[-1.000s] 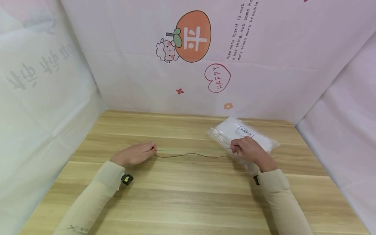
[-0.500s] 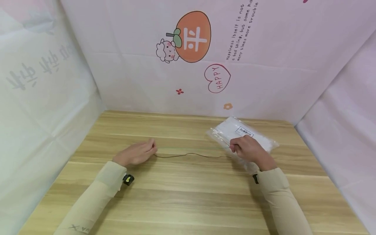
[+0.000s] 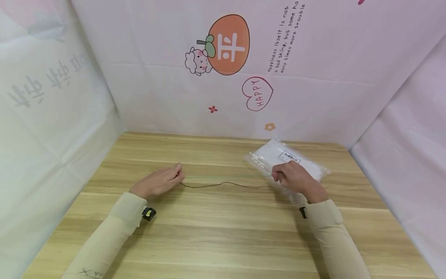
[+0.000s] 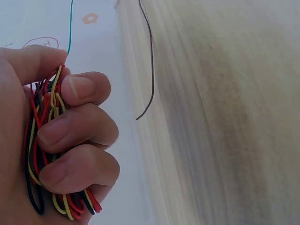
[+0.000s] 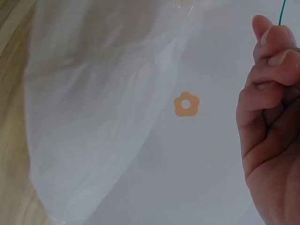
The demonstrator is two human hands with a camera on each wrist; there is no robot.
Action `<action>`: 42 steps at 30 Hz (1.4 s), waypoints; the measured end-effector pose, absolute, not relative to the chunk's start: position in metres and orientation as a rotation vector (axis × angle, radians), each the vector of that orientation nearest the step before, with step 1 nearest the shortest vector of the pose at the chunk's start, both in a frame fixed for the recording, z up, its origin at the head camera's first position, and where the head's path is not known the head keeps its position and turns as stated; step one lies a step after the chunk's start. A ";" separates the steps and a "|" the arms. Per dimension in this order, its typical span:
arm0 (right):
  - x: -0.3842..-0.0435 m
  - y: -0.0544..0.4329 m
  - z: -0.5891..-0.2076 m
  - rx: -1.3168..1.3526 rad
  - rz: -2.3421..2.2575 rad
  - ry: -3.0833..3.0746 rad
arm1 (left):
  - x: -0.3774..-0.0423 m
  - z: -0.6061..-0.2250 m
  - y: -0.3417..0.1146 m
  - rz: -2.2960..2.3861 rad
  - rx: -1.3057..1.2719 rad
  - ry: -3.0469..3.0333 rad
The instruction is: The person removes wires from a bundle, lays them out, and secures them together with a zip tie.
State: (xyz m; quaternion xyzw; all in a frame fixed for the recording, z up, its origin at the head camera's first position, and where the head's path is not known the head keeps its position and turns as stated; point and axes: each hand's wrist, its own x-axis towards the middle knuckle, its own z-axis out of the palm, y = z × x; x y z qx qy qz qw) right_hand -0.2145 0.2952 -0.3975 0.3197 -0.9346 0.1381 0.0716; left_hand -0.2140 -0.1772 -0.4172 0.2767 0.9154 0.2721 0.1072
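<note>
The fingers [image 4: 77,130] of the left hand [image 3: 158,183] are closing firmly round a bundle of red, yellow and black wires [image 4: 42,110]. From their tips a green wire [image 3: 228,177] is running nearly straight across, above a wavy brown wire [image 3: 205,186] that is lying on the wooden table [image 3: 209,232]. Over there, the right hand's [image 3: 292,176] bent fingers are pinching the green wire's far end, partly covering a clear plastic package [image 3: 273,150].

Taut green wire [image 3: 228,177], wavy brown wire [image 3: 228,182] near it, red, yellow, black wires [image 4: 46,101] bunched in left hand [image 3: 158,182]
</note>
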 end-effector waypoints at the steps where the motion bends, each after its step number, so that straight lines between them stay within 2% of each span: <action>1: -0.215 0.295 -0.398 0.965 0.409 -2.803 | -0.214 -0.417 -0.177 0.801 0.818 2.698; 19: -0.214 0.296 -0.398 0.934 0.409 -2.849 | -0.217 -0.424 -0.180 0.615 1.184 2.749; 27: -0.215 0.292 -0.392 0.950 0.401 -2.855 | -0.217 -0.427 -0.179 0.605 1.107 2.735; 42: -0.213 0.291 -0.387 0.945 0.340 -2.887 | -0.214 -0.421 -0.177 0.373 1.183 2.733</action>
